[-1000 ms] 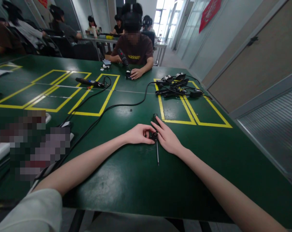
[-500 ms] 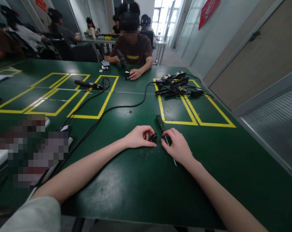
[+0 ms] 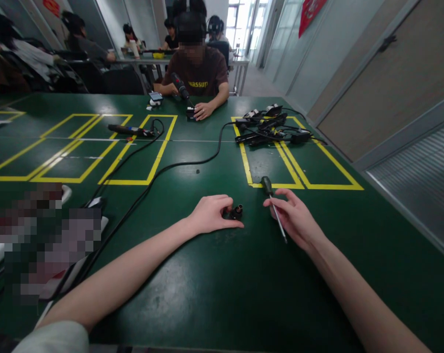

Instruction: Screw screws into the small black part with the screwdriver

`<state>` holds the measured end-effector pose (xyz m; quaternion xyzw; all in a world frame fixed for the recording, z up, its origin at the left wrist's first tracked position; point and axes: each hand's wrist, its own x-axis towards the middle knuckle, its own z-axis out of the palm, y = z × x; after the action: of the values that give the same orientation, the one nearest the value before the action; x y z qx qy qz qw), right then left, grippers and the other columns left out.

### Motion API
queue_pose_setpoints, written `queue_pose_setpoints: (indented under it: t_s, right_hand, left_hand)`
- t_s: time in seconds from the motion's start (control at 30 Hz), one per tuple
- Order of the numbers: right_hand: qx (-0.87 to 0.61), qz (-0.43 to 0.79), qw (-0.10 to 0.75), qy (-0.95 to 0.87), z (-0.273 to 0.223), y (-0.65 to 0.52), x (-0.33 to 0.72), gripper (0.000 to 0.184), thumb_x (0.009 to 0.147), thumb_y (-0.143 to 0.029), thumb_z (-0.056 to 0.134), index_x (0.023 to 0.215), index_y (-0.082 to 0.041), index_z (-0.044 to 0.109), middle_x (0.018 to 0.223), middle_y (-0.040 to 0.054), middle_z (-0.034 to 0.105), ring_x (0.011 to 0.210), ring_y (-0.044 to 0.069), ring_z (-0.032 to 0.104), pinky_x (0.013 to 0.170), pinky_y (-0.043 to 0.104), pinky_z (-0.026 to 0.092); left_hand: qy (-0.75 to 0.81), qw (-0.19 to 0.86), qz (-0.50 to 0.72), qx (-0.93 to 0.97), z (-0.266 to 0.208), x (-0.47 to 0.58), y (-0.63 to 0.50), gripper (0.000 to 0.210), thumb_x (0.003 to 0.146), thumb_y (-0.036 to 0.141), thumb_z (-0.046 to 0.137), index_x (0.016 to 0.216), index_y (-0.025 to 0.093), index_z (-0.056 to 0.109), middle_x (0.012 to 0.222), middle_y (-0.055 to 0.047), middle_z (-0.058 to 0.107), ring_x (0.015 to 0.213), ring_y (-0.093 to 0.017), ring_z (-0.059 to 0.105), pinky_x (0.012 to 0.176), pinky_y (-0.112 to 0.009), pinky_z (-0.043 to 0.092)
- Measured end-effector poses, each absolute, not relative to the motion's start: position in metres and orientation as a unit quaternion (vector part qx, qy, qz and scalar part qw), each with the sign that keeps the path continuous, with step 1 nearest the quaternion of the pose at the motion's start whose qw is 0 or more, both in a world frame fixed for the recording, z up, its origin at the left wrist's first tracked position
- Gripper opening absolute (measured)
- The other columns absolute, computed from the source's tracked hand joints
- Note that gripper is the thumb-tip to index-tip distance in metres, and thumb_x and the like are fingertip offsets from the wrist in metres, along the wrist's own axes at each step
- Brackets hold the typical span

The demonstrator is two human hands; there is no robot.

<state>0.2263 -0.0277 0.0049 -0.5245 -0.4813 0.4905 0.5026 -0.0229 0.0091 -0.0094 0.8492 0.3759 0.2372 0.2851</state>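
My left hand [image 3: 215, 214] rests on the green table, its curled fingers against a small black part [image 3: 237, 212] with a short cylindrical, copper-toned opening on top. The thumb stretches along the part's near side. To the right, my right hand [image 3: 295, 215] pinches a screwdriver [image 3: 276, 213] around the upper shaft, just below its dark green handle. The handle points away from me, and the thin metal shaft slants down toward me along the palm. A gap separates the screwdriver from the black part.
Black cables and devices [image 3: 264, 128] lie piled at the far right within yellow tape. A black cable [image 3: 178, 165] crosses the table, and a corded black tool [image 3: 130, 130] lies left. Across the table, a person [image 3: 200, 73] works with a power driver [image 3: 181, 88]. Blurred items lie left.
My right hand has shifted right with the screwdriver, away from the black part. My left hand stays around the part, its thumb a little straighter. The view has tilted slightly.
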Motion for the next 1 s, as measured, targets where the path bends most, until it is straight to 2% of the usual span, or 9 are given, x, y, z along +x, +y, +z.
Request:
queue_pose_setpoints:
  t_s: [0.13,0.23,0.3,0.37,0.43,0.53,0.73,1.0]
  right_hand:
    - [-0.475,0.492,0.566,-0.461,0.005,-0.03,0.223,0.046,0.076,-0.047,0.087,0.088,-0.026,0.047,0.076,-0.0019,0.076,0.047,0.01,0.059,0.045,0.022,0.05]
    - [-0.435,0.465,0.607,-0.476,0.009,-0.036,0.215,0.047,0.078,-0.045,0.089,0.086,-0.026,0.047,0.077,-0.0053,0.074,0.049,0.01,0.064,0.048,0.022,0.055]
    - [-0.39,0.411,0.641,-0.518,0.015,-0.041,0.21,0.038,0.086,-0.039,0.085,0.087,-0.026,0.049,0.079,-0.0055,0.073,0.05,0.01,0.065,0.047,0.022,0.056]
    - [-0.355,0.354,0.658,-0.562,0.023,-0.047,0.206,0.027,0.094,-0.029,0.077,0.09,-0.027,0.05,0.081,-0.0045,0.072,0.053,0.01,0.066,0.048,0.022,0.058]
    - [-0.343,0.328,0.661,-0.581,0.03,-0.053,0.202,0.024,0.096,-0.025,0.074,0.091,-0.027,0.051,0.084,-0.0035,0.072,0.056,0.01,0.068,0.051,0.022,0.059]
    - [-0.324,0.262,0.65,-0.636,0.037,-0.059,0.198,0.018,0.1,-0.018,0.067,0.094,-0.026,0.051,0.088,-0.0009,0.072,0.062,0.012,0.069,0.052,0.024,0.06]
    - [-0.309,0.198,0.622,-0.692,0.04,-0.061,0.194,0.019,0.1,-0.011,0.061,0.097,-0.027,0.051,0.09,0.0017,0.07,0.072,0.015,0.072,0.054,0.026,0.063]
    - [-0.289,0.127,0.578,-0.752,0.045,-0.05,0.19,0.023,0.098,-0.006,0.057,0.095,-0.027,0.049,0.093,0.002,0.071,0.069,0.014,0.072,0.057,0.027,0.063]
  left_hand:
    - [0.388,0.29,0.23,0.844,-0.006,-0.023,0.007,0.054,0.072,0.062,0.087,0.076,0.02,0.053,0.074,0.004,0.057,0.066,-0.013,0.051,0.063,-0.025,0.034]
    - [0.37,0.343,0.248,0.827,-0.006,-0.023,0.007,0.049,0.07,0.044,0.091,0.103,0.02,0.063,0.093,0.001,0.069,0.076,-0.016,0.061,0.071,-0.027,0.044]
    - [0.331,0.387,0.258,0.821,-0.007,-0.024,0.009,0.05,0.073,0.031,0.088,0.116,0.02,0.066,0.108,-0.003,0.073,0.089,-0.018,0.066,0.081,-0.029,0.049]
    - [0.304,0.414,0.259,0.818,-0.009,-0.025,0.012,0.04,0.077,0.026,0.084,0.115,0.018,0.072,0.11,-0.006,0.075,0.096,-0.02,0.067,0.086,-0.03,0.05]
    - [0.304,0.424,0.256,0.814,-0.011,-0.026,0.014,0.034,0.079,0.029,0.083,0.11,0.016,0.076,0.104,-0.006,0.076,0.093,-0.02,0.067,0.083,-0.03,0.05]
    - [0.322,0.426,0.253,0.806,-0.011,-0.026,0.015,0.036,0.077,0.034,0.086,0.107,0.016,0.077,0.098,-0.005,0.075,0.086,-0.018,0.065,0.08,-0.028,0.049]
    - [0.344,0.427,0.252,0.797,-0.01,-0.025,0.013,0.041,0.071,0.041,0.091,0.101,0.018,0.075,0.089,0.0,0.071,0.08,-0.016,0.063,0.076,-0.027,0.048]
    - [0.335,0.414,0.26,0.805,-0.01,-0.024,0.012,0.04,0.072,0.041,0.09,0.1,0.018,0.073,0.088,0.0,0.071,0.077,-0.015,0.062,0.076,-0.027,0.048]
